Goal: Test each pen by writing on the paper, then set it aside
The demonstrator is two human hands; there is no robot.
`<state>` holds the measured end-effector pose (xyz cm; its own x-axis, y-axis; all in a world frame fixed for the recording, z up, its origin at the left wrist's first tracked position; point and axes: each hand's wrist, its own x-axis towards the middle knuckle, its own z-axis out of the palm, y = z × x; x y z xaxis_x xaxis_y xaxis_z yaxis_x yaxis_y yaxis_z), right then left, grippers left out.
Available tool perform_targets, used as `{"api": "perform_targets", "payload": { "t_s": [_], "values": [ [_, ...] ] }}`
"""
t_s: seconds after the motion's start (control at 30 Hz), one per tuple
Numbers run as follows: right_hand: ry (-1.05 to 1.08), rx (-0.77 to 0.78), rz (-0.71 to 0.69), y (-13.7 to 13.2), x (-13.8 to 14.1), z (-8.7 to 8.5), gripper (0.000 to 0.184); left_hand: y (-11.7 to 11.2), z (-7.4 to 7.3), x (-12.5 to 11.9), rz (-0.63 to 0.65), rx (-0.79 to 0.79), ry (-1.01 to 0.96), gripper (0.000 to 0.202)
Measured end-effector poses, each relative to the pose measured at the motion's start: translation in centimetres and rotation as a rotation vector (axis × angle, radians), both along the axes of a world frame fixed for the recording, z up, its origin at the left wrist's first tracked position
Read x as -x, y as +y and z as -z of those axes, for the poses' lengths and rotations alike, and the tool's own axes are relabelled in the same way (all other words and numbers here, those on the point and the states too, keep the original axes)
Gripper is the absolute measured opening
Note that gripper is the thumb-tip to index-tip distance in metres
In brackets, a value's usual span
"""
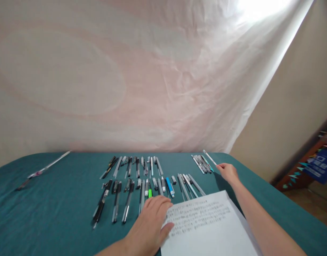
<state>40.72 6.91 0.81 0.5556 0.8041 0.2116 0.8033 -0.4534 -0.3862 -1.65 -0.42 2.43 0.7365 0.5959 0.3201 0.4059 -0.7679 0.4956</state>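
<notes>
My right hand (228,173) is stretched toward the far right of the table, its fingers pinched on the end of a slim white pen (210,157). The pen points away and to the left, just beside a small group of pens (202,164), one of them teal. My left hand (152,224) rests on the left edge of a stack of white paper (206,238). Its thumb lies apart from the fingers on the top sheet, which carries several lines of handwriting. Beyond that hand lie a green-ended pen (150,193) and a blue pen (170,187).
Two rows of pens and caps spread over the green tablecloth (59,213), with black pens (102,204) at the near left. A long thin clear-and-white item (46,168) lies far left. A pale hanging cloth (153,78) closes off the back. A blue sign (319,165) stands off the right side.
</notes>
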Motion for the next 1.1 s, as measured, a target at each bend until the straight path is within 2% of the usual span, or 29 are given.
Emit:
{"api": "perform_targets", "payload": {
  "t_s": [0.13, 0.27, 0.73, 0.87, 0.97, 1.1],
  "values": [
    [0.011, 0.108, 0.084, 0.2, -1.4, 2.2, 0.025, 0.2, -0.2, -0.1, -0.009, -0.063, 0.065, 0.032],
    [-0.001, 0.144, 0.107, 0.8, -1.7, 3.3, 0.024, 0.3, 0.0, -0.1, -0.015, -0.102, 0.079, 0.031],
    [-0.058, 0.003, 0.119, 0.8, -0.6, 3.5, 0.032, 0.3, -0.1, -0.3, -0.009, -0.036, 0.076, 0.031],
    [-0.037, -0.023, 0.083, 0.5, -0.3, 2.7, 0.032, 0.3, -0.3, -0.3, -0.002, -0.006, 0.066, 0.032],
    [-0.015, -0.049, 0.021, 0.4, 0.1, 1.0, 0.032, 0.2, -0.4, -0.3, -0.005, 0.006, 0.067, 0.032],
    [0.081, -0.01, -0.181, 0.3, 2.1, -1.4, 0.03, 0.1, -0.6, -0.3, 0.003, 0.007, 0.056, 0.031]
  ]
}}
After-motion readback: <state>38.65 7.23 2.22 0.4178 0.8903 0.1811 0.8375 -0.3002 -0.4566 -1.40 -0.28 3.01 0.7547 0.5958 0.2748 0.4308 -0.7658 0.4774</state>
